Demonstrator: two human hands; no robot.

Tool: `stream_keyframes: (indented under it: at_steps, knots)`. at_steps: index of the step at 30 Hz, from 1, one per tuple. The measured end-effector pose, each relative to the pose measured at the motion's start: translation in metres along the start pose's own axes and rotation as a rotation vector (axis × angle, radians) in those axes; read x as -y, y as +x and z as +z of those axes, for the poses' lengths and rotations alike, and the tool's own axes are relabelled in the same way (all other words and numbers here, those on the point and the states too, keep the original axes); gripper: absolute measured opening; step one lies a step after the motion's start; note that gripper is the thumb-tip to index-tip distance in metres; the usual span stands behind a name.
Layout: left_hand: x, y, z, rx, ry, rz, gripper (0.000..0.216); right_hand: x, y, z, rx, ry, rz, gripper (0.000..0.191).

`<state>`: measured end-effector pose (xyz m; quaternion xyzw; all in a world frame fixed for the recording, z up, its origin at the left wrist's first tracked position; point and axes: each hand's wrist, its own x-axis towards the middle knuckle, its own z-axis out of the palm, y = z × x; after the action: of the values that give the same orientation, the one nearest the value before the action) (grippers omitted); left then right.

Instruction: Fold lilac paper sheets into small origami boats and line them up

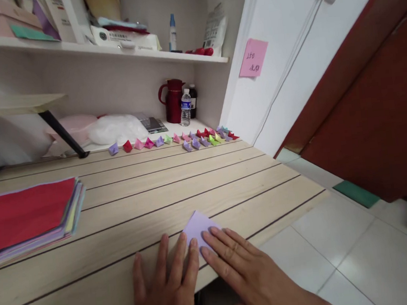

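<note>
A small lavender folded paper point(198, 225) lies near the front edge of the wooden desk point(177, 183). My left hand point(168, 285) lies flat on the desk, fingers stretched out, fingertips touching the paper's near edge. Beside it, my right hand point(247, 273) also lies flat with fingers extended, its fingertips pressing on the paper's lower right part. Neither hand grips anything.
A stack of coloured paper sheets point(28, 217), red on top, sits at the desk's left. A row of several small folded paper shapes point(173, 141) lines the back. A red jug point(173, 100) and water bottle point(185, 107) stand behind. Tiled floor point(342, 249) and a red-brown door point(376, 121) lie right.
</note>
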<state>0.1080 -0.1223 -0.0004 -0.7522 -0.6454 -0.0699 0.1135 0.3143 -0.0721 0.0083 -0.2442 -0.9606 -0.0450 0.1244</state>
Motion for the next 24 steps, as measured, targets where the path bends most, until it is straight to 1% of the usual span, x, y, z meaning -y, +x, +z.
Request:
stream_keyframes:
  at_steps: [2,5,7,11,15,19,22,24]
  knots:
    - [0.001,-0.001,0.002,-0.006,-0.01,-0.008,0.063,0.006,-0.008,0.011,-0.035,-0.016,0.018,0.086]
    - [0.001,-0.003,0.005,-0.018,-0.005,-0.018,0.067,0.006,-0.013,0.025,-0.088,-0.022,0.057,0.073]
    - [0.001,-0.003,0.008,-0.025,-0.002,-0.03,0.069,0.003,-0.012,0.029,-0.123,-0.029,0.054,0.07]
    - [0.002,-0.002,0.012,-0.024,-0.062,-0.074,0.071,0.0,-0.009,0.026,-0.156,-0.064,0.025,0.071]
    - [0.007,-0.003,0.012,-0.007,-0.131,-0.145,0.075,-0.003,-0.008,0.023,-0.18,-0.041,-0.004,0.068]
    - [0.008,-0.004,0.012,-0.006,-0.119,-0.147,0.08,-0.007,-0.01,0.024,-0.175,-0.004,-0.011,0.069]
    - [0.006,-0.007,0.015,-0.069,-0.039,-0.147,0.077,-0.007,-0.012,0.017,-0.168,0.118,-0.004,0.073]
    - [0.006,-0.01,0.019,-0.127,0.034,-0.149,0.073,-0.008,-0.012,0.008,-0.162,0.258,0.088,0.071]
